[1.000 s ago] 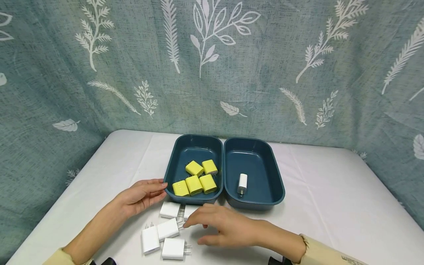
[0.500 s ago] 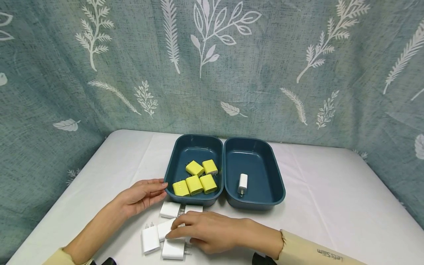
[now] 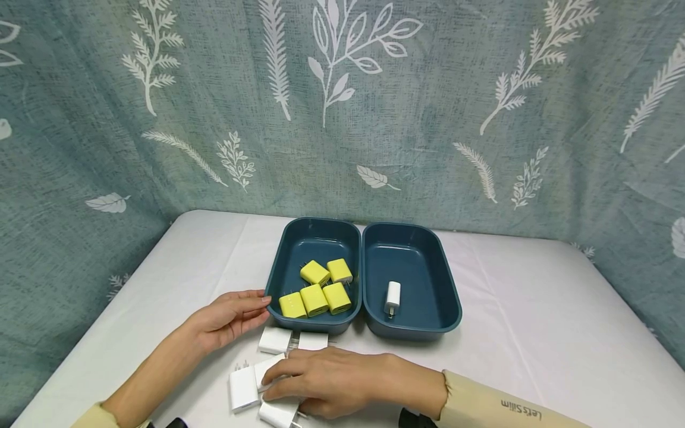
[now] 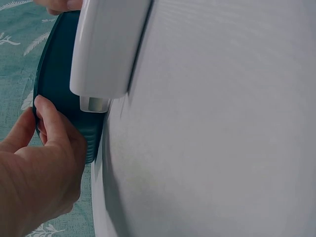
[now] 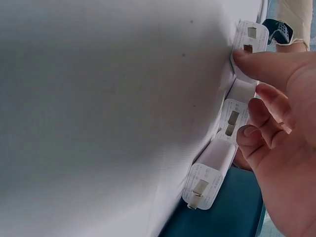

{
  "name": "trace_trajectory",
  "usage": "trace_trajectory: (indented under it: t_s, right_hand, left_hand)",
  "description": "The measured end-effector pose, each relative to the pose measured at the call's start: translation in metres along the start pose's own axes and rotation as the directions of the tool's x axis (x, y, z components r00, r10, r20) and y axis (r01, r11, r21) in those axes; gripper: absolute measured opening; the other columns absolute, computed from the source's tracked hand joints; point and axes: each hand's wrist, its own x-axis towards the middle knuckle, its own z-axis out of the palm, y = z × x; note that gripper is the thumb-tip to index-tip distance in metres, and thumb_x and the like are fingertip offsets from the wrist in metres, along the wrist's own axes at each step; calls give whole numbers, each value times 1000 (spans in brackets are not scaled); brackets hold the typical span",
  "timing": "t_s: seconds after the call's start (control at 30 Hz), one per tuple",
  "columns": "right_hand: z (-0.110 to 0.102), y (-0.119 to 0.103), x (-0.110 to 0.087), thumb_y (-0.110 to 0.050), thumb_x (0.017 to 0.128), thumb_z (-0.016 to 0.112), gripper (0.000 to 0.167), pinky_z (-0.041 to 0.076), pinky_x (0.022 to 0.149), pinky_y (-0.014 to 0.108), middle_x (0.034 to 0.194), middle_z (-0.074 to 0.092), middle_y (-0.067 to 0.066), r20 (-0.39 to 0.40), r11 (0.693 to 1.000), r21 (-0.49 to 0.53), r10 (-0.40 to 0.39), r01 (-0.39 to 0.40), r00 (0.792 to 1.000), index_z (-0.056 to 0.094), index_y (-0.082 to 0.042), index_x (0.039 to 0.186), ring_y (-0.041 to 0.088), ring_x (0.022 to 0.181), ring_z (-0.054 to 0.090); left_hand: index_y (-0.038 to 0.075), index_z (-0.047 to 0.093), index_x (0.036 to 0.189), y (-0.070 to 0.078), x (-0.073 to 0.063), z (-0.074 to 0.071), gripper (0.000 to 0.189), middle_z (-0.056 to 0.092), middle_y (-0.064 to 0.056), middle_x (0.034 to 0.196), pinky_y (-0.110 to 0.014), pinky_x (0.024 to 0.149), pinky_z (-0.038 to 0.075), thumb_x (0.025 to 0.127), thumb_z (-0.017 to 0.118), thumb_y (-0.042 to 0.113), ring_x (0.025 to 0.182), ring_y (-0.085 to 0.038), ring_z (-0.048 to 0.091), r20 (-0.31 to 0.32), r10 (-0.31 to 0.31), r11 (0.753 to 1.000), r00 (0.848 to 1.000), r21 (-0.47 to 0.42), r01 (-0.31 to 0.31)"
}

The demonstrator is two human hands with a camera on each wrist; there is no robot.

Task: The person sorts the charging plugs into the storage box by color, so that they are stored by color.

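Note:
My left hand (image 3: pixel 227 318) pinches the near left rim of the left dark blue bin (image 3: pixel 316 233), thumb and fingers on either side of the edge. Inside that bin lie several yellow charger plugs (image 3: pixel 314 299). Low over the white tablecloth, my right hand (image 3: pixel 334 380) holds a white charger plug (image 3: pixel 277 413) by its near end; in the right wrist view the thumb sits on the prong face of this plug (image 5: pixel 251 30). Other white plugs (image 3: pixel 243 387) lie close around the fingers, one partly covered by them. The right wrist view shows two more prong faces (image 5: pixel 203 185) beside the curled fingers.
A second dark blue bin (image 3: pixel 409 255) adjoins the first on its right, with one white charger plug (image 3: pixel 392 296) inside. White plugs (image 3: pixel 275 340) also lie against the left bin's near side. A patterned green curtain (image 3: pixel 342 154) stands behind the table.
My right hand has come left and down onto the nearest white plug, which has turned so its prongs point lower right. The left hand and both bins have stayed in place.

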Motion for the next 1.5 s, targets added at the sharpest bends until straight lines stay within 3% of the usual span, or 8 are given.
trace_trajectory:
  t_s: [0.23, 0.53, 0.87, 1.07, 1.2, 1.3, 1.4, 1.5]
  right_hand:
    - [1, -2, 0, -19, 92, 72, 48, 32, 100, 5, 143, 47, -9, 32, 999, 42, 23, -24, 999, 54, -21, 137, -2, 124, 39]
    - [10, 0, -6, -23, 94, 71, 52, 28, 105, 7, 137, 52, -13, 49, 980, 183, 70, -78, 996, 49, -18, 140, -7, 121, 41]
    - [13, 0, -22, -23, 95, 70, 49, 33, 107, 12, 136, 54, -10, -10, 951, 299, 86, -79, 996, 51, -17, 140, -2, 125, 42]
    - [10, -4, -43, -24, 96, 69, 48, 43, 98, 14, 134, 53, -11, -81, 907, 408, 152, -106, 985, 51, -17, 140, -1, 115, 47]
    - [2, -8, -59, -23, 94, 72, 49, 51, 82, 15, 131, 54, -12, -154, 878, 461, 220, -127, 963, 52, -19, 139, 2, 100, 51]
    - [-6, -11, -74, -22, 92, 74, 51, 53, 69, 18, 130, 55, -11, -220, 870, 468, 282, -153, 934, 53, -20, 138, 6, 92, 53]
    - [-15, -11, -93, -23, 91, 76, 51, 50, 57, 20, 128, 57, -10, -320, 882, 441, 330, -168, 888, 54, -20, 137, 9, 87, 54]
    - [-24, -10, -112, -22, 88, 79, 52, 45, 52, 21, 115, 59, -10, -429, 894, 408, 368, -186, 825, 57, -19, 135, 7, 82, 50]
  left_hand:
    - [-13, 17, 146, 0, -1, 0, 60, 60, -10, 107, -25, 91, 55, 101, 55, 1, 92, -12, 66, 6, 2, 1000, 1000, -5, -2]
    - [-13, 19, 143, -1, -2, -1, 56, 60, -10, 106, -24, 90, 55, 101, 53, -1, 91, -12, 66, 16, 12, 1000, 1000, -17, -12]
    - [-11, 30, 133, -2, -1, -1, 41, 61, -8, 100, -24, 88, 56, 101, 53, -2, 88, -11, 67, 29, 12, 1000, 1000, -21, -11]
    - [-12, 27, 137, -1, 0, 0, 46, 61, -9, 102, -24, 88, 56, 100, 53, -2, 88, -11, 66, 27, 9, 1000, 1000, -17, -9]
    - [-13, 21, 143, -1, -1, 0, 55, 60, -9, 104, -24, 89, 56, 100, 54, -1, 90, -11, 66, 18, 5, 1000, 1000, -16, -5]
    - [-13, 17, 145, -1, -1, 0, 60, 59, -10, 106, -25, 90, 56, 100, 54, -1, 91, -11, 66, 19, 4, 1000, 1000, -16, -4]
    - [-12, 18, 145, -1, -1, 0, 59, 59, -10, 106, -25, 90, 56, 100, 55, -1, 91, -12, 66, 20, 3, 1000, 1000, -20, -2]
    - [-12, 20, 143, -1, -1, -1, 56, 60, -10, 105, -25, 90, 56, 100, 55, -1, 90, -12, 66, 20, 2, 1000, 1000, -24, -2]
